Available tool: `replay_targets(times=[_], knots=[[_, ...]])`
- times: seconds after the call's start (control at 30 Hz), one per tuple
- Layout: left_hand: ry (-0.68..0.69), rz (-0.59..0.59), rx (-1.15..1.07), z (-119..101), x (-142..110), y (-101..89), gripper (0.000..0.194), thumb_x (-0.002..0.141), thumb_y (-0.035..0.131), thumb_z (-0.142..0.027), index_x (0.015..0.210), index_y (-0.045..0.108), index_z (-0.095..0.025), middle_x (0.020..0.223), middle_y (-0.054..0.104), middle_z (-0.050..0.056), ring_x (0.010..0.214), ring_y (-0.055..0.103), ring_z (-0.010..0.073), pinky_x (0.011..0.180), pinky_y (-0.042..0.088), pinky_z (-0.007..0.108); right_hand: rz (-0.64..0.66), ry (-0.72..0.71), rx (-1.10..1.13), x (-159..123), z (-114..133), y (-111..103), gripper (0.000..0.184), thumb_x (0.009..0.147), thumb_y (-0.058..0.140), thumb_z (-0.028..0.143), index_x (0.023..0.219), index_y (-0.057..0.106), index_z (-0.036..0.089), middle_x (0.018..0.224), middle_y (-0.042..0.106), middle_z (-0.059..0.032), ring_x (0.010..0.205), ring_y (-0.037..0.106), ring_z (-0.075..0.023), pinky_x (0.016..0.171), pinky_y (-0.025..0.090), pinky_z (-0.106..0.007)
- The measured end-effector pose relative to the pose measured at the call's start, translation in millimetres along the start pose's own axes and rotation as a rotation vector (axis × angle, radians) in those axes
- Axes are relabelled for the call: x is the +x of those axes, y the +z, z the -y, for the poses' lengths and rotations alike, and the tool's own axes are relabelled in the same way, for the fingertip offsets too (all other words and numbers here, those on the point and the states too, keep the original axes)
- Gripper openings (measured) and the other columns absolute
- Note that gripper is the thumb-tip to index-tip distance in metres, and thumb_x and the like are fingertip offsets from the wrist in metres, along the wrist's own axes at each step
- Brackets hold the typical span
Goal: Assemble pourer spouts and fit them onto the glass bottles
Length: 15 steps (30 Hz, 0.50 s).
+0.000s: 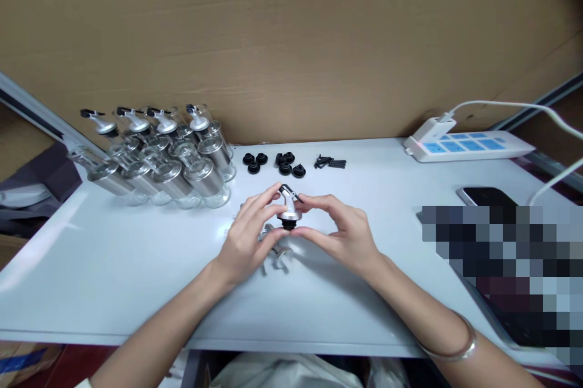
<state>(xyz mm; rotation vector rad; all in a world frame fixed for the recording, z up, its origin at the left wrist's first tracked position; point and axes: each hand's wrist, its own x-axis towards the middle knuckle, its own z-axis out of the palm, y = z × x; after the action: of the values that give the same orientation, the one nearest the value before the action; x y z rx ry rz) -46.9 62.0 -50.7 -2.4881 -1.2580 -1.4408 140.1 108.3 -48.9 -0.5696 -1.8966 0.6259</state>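
Between my two hands is a silver bottle pourer with a black flip lid and a black ribbed stopper at its base. It is upright, above the table. My left hand pinches it from the left, fingertips at the lid and collar, thumb at the stopper. My right hand grips it from the other side, fingers by the lid and thumb low on the stopper. Below my left hand lie silver spout pieces, partly hidden by it. Beyond the hands sit several black stoppers and a small pile of thin black parts.
Several glass-and-steel bottles stand at the left, the back ones topped with pourers. A white power strip with a plugged-in charger is at the back right. In front of it lies a phone. Cardboard walls the back.
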Motion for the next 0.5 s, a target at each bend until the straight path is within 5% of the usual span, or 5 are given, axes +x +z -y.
replay_targets(times=[0.23,0.5], knots=[[-0.023,0.026,-0.006,-1.8,-0.4,-0.6,0.022,0.091,0.055,-0.023,0.113,0.053,-0.017,0.131,0.057,0.02,0.105,0.062,0.0214,0.088,0.052,0.036,0.005,0.127,0.083,-3.6,-2.7,1.4,0.032,0.077,0.075,0.032,0.105,0.064,0.021,0.088,0.075,-0.0054,0.081,0.072,-0.02,0.075,0.061,-0.035],[-0.087,-0.039,-0.024,-0.7,1.2,1.9,0.024,0.089,0.06,-0.026,0.112,0.055,-0.02,0.13,0.054,0.015,0.106,0.062,0.0212,0.09,0.053,0.036,0.058,-0.03,-0.001,1.1,1.1,-2.3,0.043,0.082,0.07,0.024,0.123,0.056,0.023,0.1,0.073,-0.0072,0.088,0.071,-0.0189,0.078,0.06,-0.032]])
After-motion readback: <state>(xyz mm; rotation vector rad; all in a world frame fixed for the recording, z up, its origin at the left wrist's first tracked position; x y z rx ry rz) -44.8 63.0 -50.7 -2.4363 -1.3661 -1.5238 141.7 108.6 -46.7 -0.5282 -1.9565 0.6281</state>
